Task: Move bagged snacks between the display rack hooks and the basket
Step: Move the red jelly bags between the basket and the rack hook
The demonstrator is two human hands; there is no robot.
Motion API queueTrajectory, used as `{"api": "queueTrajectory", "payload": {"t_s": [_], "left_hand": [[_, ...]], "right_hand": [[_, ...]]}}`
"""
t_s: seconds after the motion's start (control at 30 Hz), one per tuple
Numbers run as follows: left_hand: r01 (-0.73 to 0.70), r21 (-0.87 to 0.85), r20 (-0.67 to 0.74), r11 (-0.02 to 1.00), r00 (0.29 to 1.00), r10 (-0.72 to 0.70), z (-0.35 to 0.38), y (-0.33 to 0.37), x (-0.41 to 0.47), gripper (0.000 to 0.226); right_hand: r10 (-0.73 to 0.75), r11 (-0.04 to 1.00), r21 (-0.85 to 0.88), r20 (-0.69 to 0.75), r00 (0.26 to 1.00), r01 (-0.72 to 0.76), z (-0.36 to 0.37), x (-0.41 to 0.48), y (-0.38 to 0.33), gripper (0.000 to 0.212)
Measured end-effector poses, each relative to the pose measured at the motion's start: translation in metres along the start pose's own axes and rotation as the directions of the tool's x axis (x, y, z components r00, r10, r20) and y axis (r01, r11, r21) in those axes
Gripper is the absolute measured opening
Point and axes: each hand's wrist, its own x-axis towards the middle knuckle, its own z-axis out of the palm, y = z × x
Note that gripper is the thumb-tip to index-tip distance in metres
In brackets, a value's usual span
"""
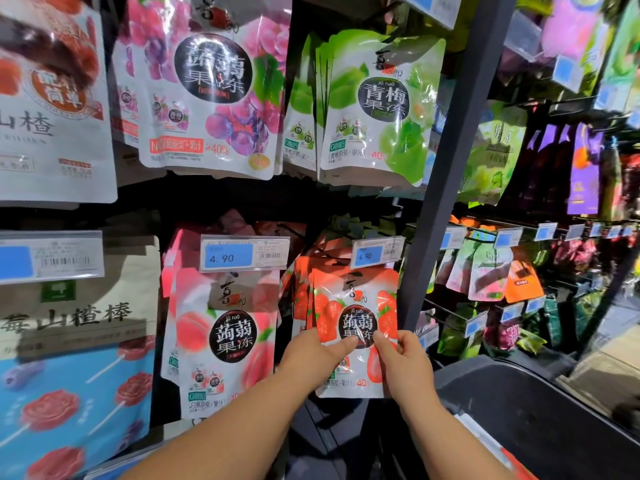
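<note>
A red strawberry jelly bag [353,306] hangs at the front of a row of like bags on a lower hook of the display rack. My left hand [311,358] holds its left side, thumb pressed on the black round label. My right hand [401,358] pinches its right edge, thumb on the front. The dark basket [540,420] stands at the lower right, below and to the right of both hands; its inside is mostly out of view.
A peach jelly bag [225,341] hangs just left, grape bags [214,95] and green plum bags [377,112] above. Price tags [244,252] stick out over the hooks. A dark upright post [446,168] stands right of the strawberry row, with more racks beyond.
</note>
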Motion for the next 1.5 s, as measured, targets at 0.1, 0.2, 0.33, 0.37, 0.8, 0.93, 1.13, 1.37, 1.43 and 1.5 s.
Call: {"api": "queueTrajectory", "payload": {"t_s": [0.1, 0.2, 0.33, 0.37, 0.8, 0.93, 1.13, 1.37, 1.43, 1.5], "left_hand": [[0.004, 0.058, -0.073, 0.998, 0.997, 0.001, 0.001, 0.003, -0.003, 0.059], [0.025, 0.149, -0.147, 0.989, 0.989, -0.003, 0.004, 0.006, -0.006, 0.070], [-0.003, 0.148, -0.300, 0.989, 0.953, 0.048, 0.017, 0.001, -0.009, 0.078], [-0.025, 0.087, -0.310, 0.996, 0.949, 0.051, 0.020, 0.000, -0.010, 0.081], [-0.116, -0.064, -0.279, 0.991, 0.956, 0.093, 0.019, -0.011, 0.006, 0.095], [-0.069, -0.030, -0.306, 0.997, 0.950, 0.056, 0.015, -0.008, 0.017, 0.084], [0.007, -0.050, -0.323, 0.999, 0.946, -0.022, 0.012, -0.004, 0.036, 0.082], [0.055, -0.091, -0.353, 0.994, 0.932, -0.084, 0.012, -0.007, 0.056, 0.077], [0.064, -0.101, -0.356, 0.993, 0.930, -0.096, 0.013, -0.008, 0.060, 0.076], [0.033, -0.093, -0.371, 0.995, 0.926, -0.065, 0.014, -0.010, 0.063, 0.077]], "right_hand": [[0.004, 1.000, -0.031, -0.020, 1.000, -0.005, 0.004, 0.002, -0.001, 0.019], [0.030, 0.996, -0.077, -0.046, 0.999, -0.034, 0.009, 0.004, 0.001, 0.022], [0.001, 0.988, -0.154, -0.062, 0.998, -0.011, 0.016, -0.003, 0.005, 0.022], [-0.036, 0.983, -0.179, -0.050, 0.998, 0.026, 0.019, -0.006, 0.007, 0.022], [-0.089, 0.973, -0.198, 0.146, 0.985, 0.117, 0.031, -0.014, 0.018, 0.081], [-0.071, 0.971, -0.213, 0.174, 0.982, 0.108, 0.037, -0.001, 0.015, 0.079], [-0.065, 0.973, -0.204, 0.191, 0.979, 0.105, 0.047, 0.029, 0.010, 0.077], [0.009, 0.977, -0.207, 0.254, 0.967, 0.045, 0.062, 0.060, 0.013, 0.073], [0.012, 0.975, -0.216, 0.268, 0.963, 0.048, 0.064, 0.067, 0.013, 0.073], [0.006, 0.980, -0.194, 0.276, 0.961, 0.050, 0.064, 0.072, 0.014, 0.074]]}}
